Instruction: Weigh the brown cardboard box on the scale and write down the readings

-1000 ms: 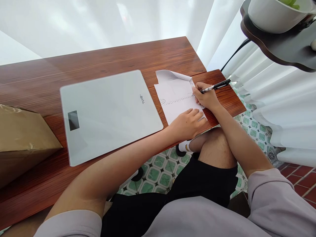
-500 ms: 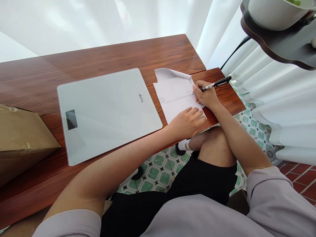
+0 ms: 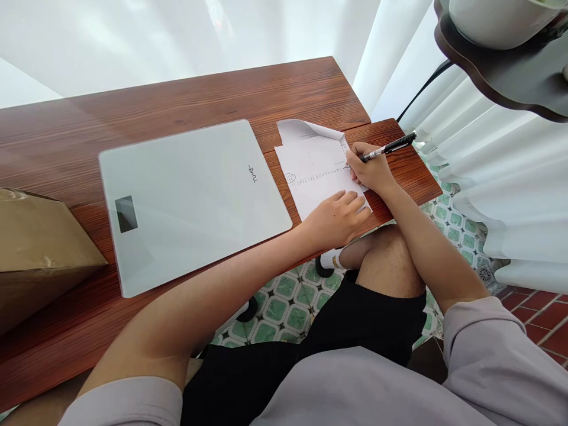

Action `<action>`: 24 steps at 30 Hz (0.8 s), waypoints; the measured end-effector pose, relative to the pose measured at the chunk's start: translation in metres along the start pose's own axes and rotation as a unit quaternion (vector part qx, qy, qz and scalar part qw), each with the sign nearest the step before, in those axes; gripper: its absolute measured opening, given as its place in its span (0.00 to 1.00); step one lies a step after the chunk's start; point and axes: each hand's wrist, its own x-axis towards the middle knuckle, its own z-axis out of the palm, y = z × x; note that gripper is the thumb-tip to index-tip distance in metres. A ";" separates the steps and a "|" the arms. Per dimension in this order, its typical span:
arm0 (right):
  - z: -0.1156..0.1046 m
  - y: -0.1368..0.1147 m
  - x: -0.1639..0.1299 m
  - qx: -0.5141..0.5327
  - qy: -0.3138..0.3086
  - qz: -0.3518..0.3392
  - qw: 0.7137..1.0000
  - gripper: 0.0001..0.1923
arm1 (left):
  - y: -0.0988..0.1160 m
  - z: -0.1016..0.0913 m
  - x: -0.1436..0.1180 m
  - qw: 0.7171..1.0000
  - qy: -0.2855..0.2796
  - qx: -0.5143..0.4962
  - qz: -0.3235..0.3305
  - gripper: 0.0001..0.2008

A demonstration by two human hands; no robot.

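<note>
My right hand [image 3: 371, 168] is closed around a black pen [image 3: 390, 145], its tip down at the end of a handwritten row on a white sheet of paper [image 3: 317, 189]. The row runs across the sheet from a small circled mark. My left hand [image 3: 339, 218] lies flat on the sheet's near edge with the fingers stretched out, holding nothing. A curled paper flap stands at the sheet's far side. Left of the paper lies a pale glass scale [image 3: 195, 204] with a dark display square.
All of this lies on a reddish-brown wooden table [image 3: 222, 89]. A cardboard box [image 3: 42, 248] stands at the left. White curtains [image 3: 479, 177] hang behind and to the right. A dark shelf [image 3: 510, 77] with a white pot [image 3: 497, 23] juts in at the upper right.
The view has shifted very slightly. My right hand stays at the end of the row with the pen, and my left hand rests in the same place.
</note>
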 end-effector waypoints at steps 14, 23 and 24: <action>0.001 -0.002 -0.001 0.018 0.008 0.017 1.000 0.22 | 0.000 -0.001 0.000 1.000 -0.003 -0.003 -0.001 0.11; 0.003 -0.002 -0.001 -0.002 0.016 -0.001 1.000 0.20 | 0.000 -0.002 0.001 1.000 -0.020 -0.006 -0.002 0.11; 0.003 -0.002 -0.001 0.000 0.016 -0.001 1.000 0.20 | 0.000 -0.002 0.001 1.000 -0.019 -0.005 -0.002 0.11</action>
